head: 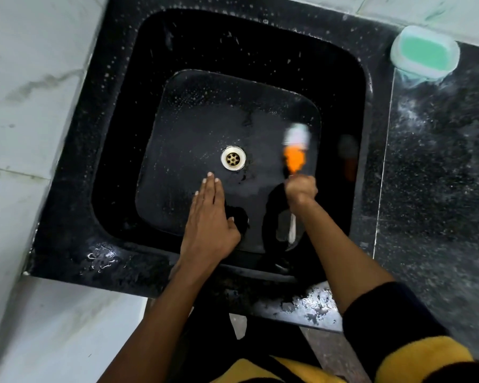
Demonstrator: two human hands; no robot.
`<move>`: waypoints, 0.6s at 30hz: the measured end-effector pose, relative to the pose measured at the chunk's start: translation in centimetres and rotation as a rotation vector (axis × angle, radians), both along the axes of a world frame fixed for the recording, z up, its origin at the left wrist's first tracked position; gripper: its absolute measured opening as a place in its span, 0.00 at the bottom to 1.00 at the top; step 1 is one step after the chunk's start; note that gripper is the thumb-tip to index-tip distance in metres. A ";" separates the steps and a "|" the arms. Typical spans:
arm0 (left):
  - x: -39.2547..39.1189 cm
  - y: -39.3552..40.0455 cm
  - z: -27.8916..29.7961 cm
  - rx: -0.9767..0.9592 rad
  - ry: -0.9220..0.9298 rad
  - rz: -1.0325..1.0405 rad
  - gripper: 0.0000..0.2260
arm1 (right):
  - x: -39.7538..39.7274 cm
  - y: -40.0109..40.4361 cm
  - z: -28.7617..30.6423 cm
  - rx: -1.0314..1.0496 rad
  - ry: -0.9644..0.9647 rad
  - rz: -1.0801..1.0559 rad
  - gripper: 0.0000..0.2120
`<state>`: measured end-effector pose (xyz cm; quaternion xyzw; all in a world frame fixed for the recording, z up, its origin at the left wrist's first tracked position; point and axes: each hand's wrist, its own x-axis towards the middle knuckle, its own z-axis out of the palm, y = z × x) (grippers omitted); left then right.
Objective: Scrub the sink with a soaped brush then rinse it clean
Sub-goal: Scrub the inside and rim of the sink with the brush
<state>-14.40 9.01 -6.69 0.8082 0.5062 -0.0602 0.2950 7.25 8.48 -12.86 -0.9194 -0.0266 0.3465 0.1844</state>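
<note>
- Brush [295, 150] first: in the head view it sits on the sink floor just right of the drain [233, 158], with its pale bristle end pointing away from you and its orange body toward your right hand [301, 190].
- Your right hand has its fingers wrapped tight round the near end of the handle. The brush is motion-blurred, so you look to be mid-scrub.
- Expect a light, stiff plastic tool with springy bristles. Wet and soapy, the handle will likely be slick, so hold it close to the orange part and press down instead of squeezing harder.
- Your left hand [209, 217] holds nothing. Its fingers are straight and close together, tips just short of the drain on your side. Whether the palm rests on the floor or hovers, I cannot tell.
- The sink [116, 150] is black, deep and wet, with droplets on its floor and rim. Its walls curve into the floor, so tilt the bristles to reach the corners.
- Right of the drain, the wall is near the brush, so strokes that way are short. Left of and beyond the drain the floor is open.
- A soap dish [425, 52] holding a green bar sits on the counter [440, 161], well beyond and to the right of the drain. No tap shows, so the rinse source is out of view.
</note>
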 end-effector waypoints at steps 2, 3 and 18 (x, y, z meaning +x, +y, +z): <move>0.0 0.0 0.0 0.000 0.002 0.007 0.40 | 0.3 -1.3 -0.4 -0.045 -0.067 -0.047 0.16; 0.0 0.0 0.0 -0.001 0.004 0.005 0.40 | -1.0 -1.7 -0.6 -0.073 -0.065 0.060 0.16; -0.9 1.9 1.4 -0.271 -0.008 0.719 0.24 | -8.2 -0.3 1.0 -0.127 -0.082 1.615 0.14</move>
